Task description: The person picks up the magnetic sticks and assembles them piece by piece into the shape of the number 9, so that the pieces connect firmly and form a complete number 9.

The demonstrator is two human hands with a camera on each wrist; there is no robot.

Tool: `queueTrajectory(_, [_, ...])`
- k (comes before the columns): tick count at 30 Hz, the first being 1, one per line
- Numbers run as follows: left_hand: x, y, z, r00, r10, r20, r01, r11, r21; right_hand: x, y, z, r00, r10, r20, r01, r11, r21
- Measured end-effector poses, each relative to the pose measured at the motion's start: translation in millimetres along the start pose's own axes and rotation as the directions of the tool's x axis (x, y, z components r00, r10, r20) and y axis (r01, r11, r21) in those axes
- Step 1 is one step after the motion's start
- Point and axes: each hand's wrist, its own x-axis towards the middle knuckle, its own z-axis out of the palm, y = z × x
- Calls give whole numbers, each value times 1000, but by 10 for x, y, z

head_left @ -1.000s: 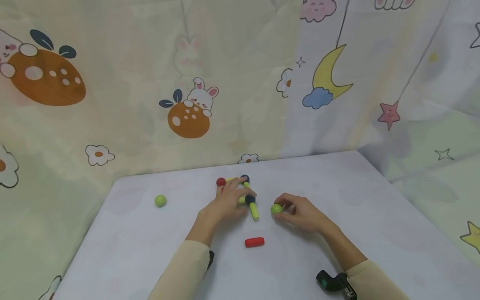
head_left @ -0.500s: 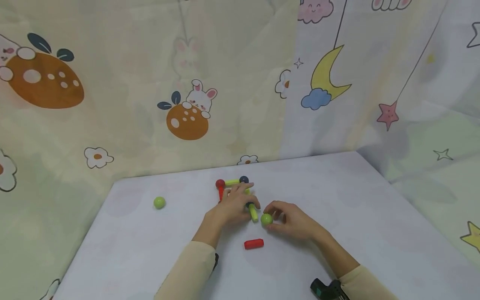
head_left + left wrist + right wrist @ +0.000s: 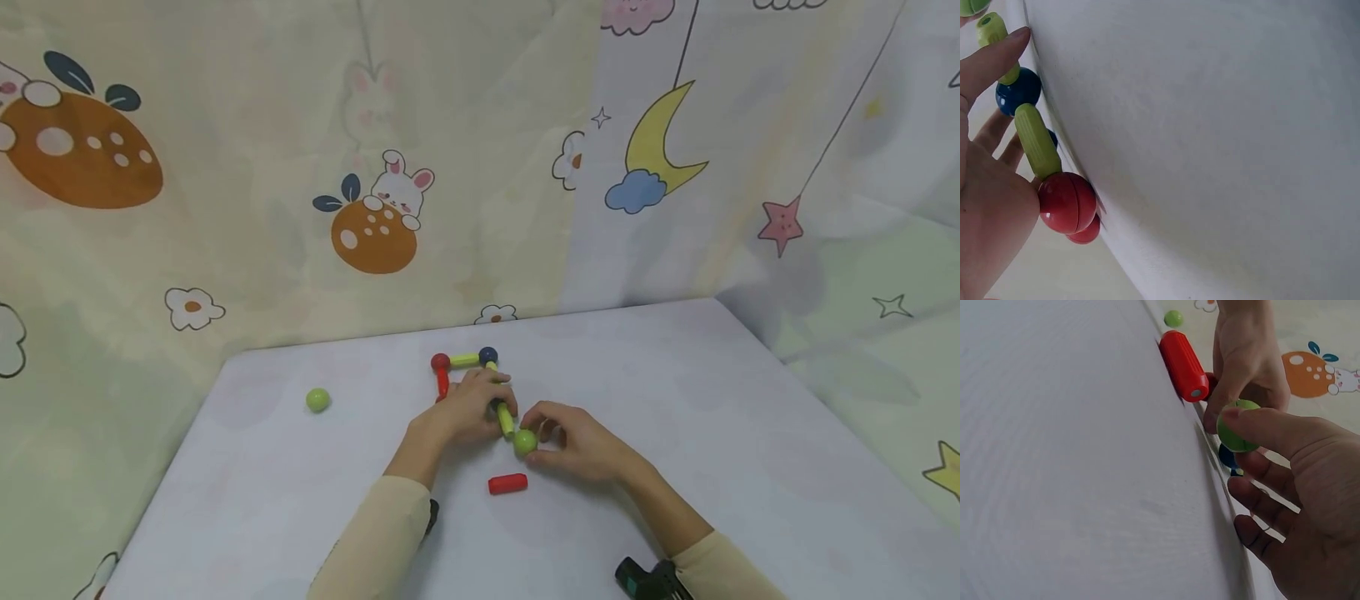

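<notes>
Magnetic rods and balls are joined into a frame on the white table. My left hand grips the frame's near side, with the thumb across a yellow-green rod by a dark blue ball and the other fingers behind. Thumb and index finger of my right hand pinch a green ball, right at the free end of that rod. A red ball and another blue ball form the frame's far corners. The left hand hides part of the frame.
A loose red rod lies nearer to me, just in front of the hands. Another green ball rests to the left. Behind the table hangs a patterned cloth.
My right hand has carried the green ball left and toward me, up to the rod's end. The left hand has slid slightly nearer along the frame, uncovering the far red rod.
</notes>
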Motion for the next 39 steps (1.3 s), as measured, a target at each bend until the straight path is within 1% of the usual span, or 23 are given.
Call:
queueTrajectory(8, [-12, -52, -3, 1000, -8, -1, 8, 1000, 2, 53, -57, 109, 1000, -19, 12, 18, 1000, 19])
queueTrajectory(10, [-15, -52, -3, 1000, -4, -6, 4, 1000, 3, 58, -60, 121, 1000, -11, 9, 11, 1000, 15])
queueTrajectory(18, [19, -11, -18, 1000, 12, -22, -12, 1000, 4, 54, -57, 88, 1000, 25, -12, -25, 1000, 8])
queueTrajectory(27, [45, 13, -1, 999, 19, -27, -18, 1000, 24, 50, -36, 80, 1000, 6, -15, -6, 1000, 1])
queueTrajectory(34, [5, 14, 0, 1000, 11, -10, -11, 1000, 24, 64, -54, 105, 1000, -13, 0, 13, 1000, -9])
queueTrajectory(39, [-21, -10, 25, 1000, 26, -6, -26, 1000, 9, 59, -20, 132, 1000, -1, 15, 1, 1000, -8])
